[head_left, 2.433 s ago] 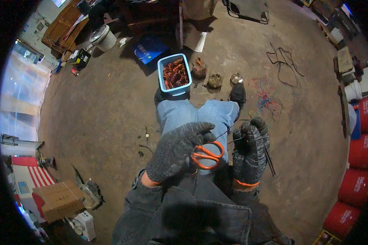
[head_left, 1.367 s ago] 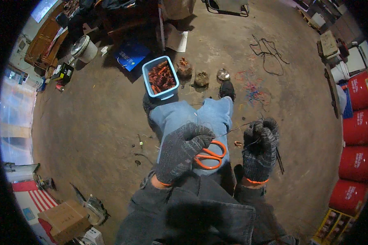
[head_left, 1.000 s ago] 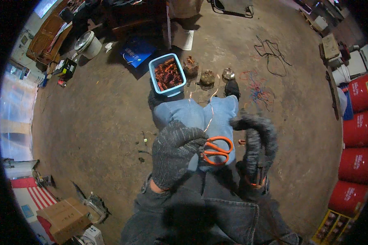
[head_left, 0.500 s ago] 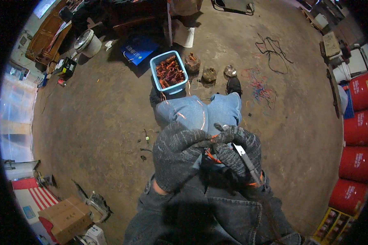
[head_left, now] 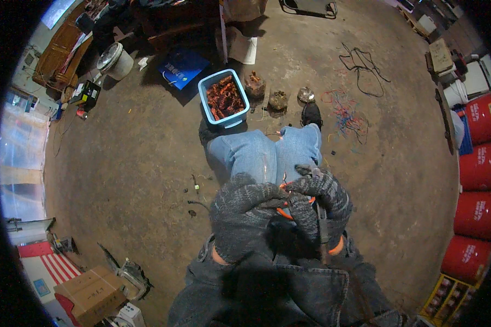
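Dark grey knit gloves cover both hands, which meet above my lap. My left hand [head_left: 245, 210] is closed, its fingertips pinching an orange wire [head_left: 282, 213]. My right hand [head_left: 324, 196] pinches the same wire close beside the left. Against the right palm lies a slim grey knife-like tool [head_left: 323, 234], pointing back toward my body; its working end is hidden by the fingers. A small bright tip of wire shows beyond the fingertips. Past my knees, a light-blue plastic bin [head_left: 247, 102] holds a heap of copper-coloured wire [head_left: 223, 98].
Three round bundles, one a dark lump [head_left: 278, 101], sit right of the bin. Red and blue wire scraps [head_left: 346, 114] and a black cable [head_left: 360, 68] lie farther right. Red drums [head_left: 477, 171] line the right side. A white bucket [head_left: 116, 62] and cardboard box [head_left: 90, 294] are at left.
Both hands have come slightly nearer my body. The tool in my right hand has turned to point more straight back. The copper strands across my knees have mostly gone from sight.
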`<state>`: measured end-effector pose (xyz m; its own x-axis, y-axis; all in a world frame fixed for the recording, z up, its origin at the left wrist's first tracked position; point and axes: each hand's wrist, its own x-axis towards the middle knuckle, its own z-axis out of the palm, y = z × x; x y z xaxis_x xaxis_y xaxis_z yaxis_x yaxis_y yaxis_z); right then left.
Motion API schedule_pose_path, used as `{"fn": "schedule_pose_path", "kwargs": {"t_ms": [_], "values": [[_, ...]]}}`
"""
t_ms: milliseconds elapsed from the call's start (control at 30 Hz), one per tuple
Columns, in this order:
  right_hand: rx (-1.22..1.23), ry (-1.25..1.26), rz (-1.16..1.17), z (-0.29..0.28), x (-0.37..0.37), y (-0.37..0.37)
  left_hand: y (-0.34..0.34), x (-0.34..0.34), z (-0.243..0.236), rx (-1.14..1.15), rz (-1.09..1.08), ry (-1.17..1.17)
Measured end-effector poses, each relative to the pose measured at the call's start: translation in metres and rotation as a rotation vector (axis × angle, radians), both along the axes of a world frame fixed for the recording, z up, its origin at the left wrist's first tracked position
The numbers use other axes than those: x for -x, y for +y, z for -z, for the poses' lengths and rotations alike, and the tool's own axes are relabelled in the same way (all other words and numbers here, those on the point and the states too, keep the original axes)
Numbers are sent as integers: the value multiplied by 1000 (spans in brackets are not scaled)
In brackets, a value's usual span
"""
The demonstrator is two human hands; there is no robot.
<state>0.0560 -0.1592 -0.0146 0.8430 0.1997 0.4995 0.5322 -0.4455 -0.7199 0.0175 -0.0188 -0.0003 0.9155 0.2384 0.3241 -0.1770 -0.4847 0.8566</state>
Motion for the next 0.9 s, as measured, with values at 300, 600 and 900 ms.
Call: {"fn": "schedule_pose_path", "kwargs": {"t_ms": [300,600,900], "values": [[-632,921,-327,-10,-5,-12,3,-3,1,50,-21,-5],[-567,855,-271,-4,-4,-10,2,-2,-5,-10,-12,10],[-301,439,-262,1,-6,-5,4,1,-5,-93,-4,-39]]}}
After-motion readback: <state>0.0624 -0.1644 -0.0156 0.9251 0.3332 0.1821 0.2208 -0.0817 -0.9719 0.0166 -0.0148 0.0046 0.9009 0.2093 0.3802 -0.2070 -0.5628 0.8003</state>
